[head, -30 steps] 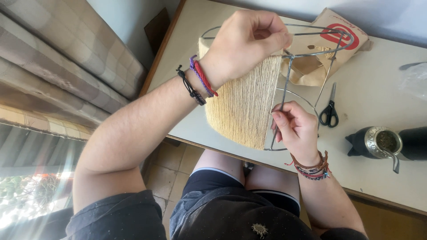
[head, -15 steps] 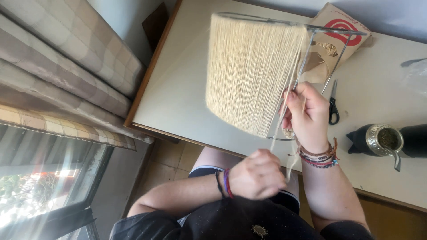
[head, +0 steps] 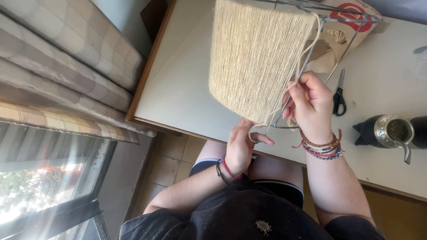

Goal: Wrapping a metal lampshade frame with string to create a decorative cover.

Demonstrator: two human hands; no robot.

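A wire lampshade frame [head: 331,66] stands on the white table [head: 178,89], most of it wrapped in pale twine [head: 253,53]. My right hand [head: 311,104] grips the frame's lower wire and pinches a strand of twine that runs up to the top ring. Below the wrapped edge, my left hand [head: 242,144] holds the loose end of the twine in its fingers. Both wrists wear coloured bracelets.
Black scissors [head: 339,95] lie on the table to the right of the frame. A brown paper bag [head: 351,20] lies behind it. A dark cup with a metal rim and straw [head: 387,131] stands at the right. Checked curtains [head: 58,66] hang at the left.
My left hand came off the top of the shade, dropped to my lap, then rose to the lower edge and took the twine. My right hand stayed on the frame.
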